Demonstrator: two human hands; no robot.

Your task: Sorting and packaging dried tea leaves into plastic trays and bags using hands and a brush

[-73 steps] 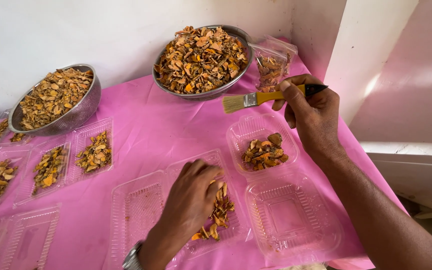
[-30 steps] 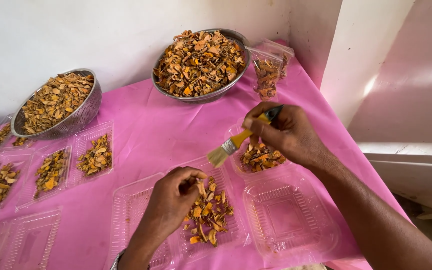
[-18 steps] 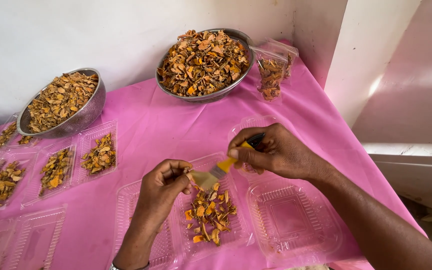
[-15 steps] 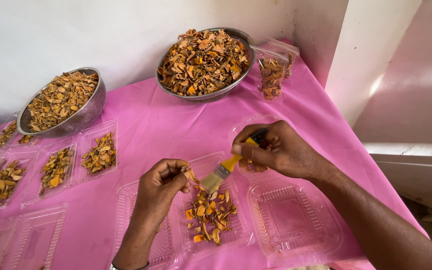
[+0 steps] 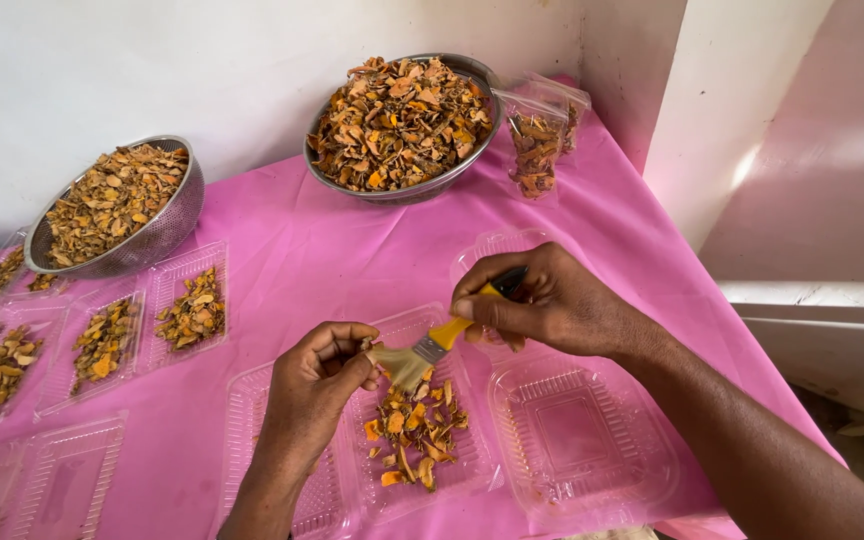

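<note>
Pink tabletop (image 5: 282, 240), near centre: right hand (image 5: 542, 300) pinches brush (image 5: 422, 350) by its stiff yellow handle; left hand (image 5: 322, 375) grips 1 dried chip under the bristles. Chip judged light, brittle; edge hold.

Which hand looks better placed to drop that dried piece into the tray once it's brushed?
The left hand, most likely: its fingers pinch the piece right over the clear tray of dried slices, while the right hand is busy gripping the yellow-handled brush.
</note>
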